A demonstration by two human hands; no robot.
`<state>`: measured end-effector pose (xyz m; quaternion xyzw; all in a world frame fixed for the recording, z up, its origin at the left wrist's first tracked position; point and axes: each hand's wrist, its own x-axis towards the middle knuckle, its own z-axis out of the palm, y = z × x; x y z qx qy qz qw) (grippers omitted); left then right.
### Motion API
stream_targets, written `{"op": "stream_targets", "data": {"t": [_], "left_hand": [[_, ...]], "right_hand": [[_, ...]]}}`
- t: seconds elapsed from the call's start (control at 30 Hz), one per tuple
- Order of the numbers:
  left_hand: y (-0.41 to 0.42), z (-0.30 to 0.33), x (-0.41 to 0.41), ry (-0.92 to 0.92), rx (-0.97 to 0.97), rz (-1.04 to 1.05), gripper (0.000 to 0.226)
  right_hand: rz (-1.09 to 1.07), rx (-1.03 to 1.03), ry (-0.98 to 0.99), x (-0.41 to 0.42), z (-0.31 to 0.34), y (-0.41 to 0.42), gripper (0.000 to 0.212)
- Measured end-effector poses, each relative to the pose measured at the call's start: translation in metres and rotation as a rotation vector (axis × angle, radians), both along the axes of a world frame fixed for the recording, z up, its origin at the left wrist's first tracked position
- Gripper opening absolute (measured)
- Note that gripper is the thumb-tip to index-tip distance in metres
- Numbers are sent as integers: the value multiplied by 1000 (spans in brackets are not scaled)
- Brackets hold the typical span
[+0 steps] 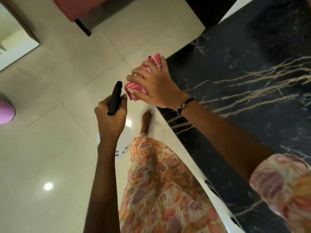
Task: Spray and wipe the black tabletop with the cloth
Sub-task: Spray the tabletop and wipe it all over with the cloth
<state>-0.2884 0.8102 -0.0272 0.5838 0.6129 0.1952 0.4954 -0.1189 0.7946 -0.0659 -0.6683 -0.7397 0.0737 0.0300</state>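
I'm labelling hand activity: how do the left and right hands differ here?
The left hand grips a black sprayer out over the floor; the right hand bunches a pink cloth at the black tabletop edge. The right wrist wears a dark band; the left wrist is bare. Both hands are closed on something.

Glossy pale floor tiles [50, 148] spread below; a pink seat [70, 7] stands far off; a purple round object [5, 111] sits at left.

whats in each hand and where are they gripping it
The right hand holds a bunched pink cloth with white zigzag lines, fingers spread over its top. The left hand grips a black spray head around its neck; the white bottle hangs below.
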Motion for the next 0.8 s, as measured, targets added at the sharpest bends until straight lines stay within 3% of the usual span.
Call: {"op": "stream_targets", "data": {"t": [0.17, 0.5, 0.8], "left_hand": [[-42, -5, -11, -33, 2, 21, 42], [-72, -15, -22, -67, 45, -54, 33], [-81, -29, -35, -63, 95, -165, 41]], "right_hand": [[153, 6, -135, -2, -1, -30, 46], [-43, -57, -254, -36, 6, -202, 60], [-148, 54, -419, -48, -14, -86, 62]]}}
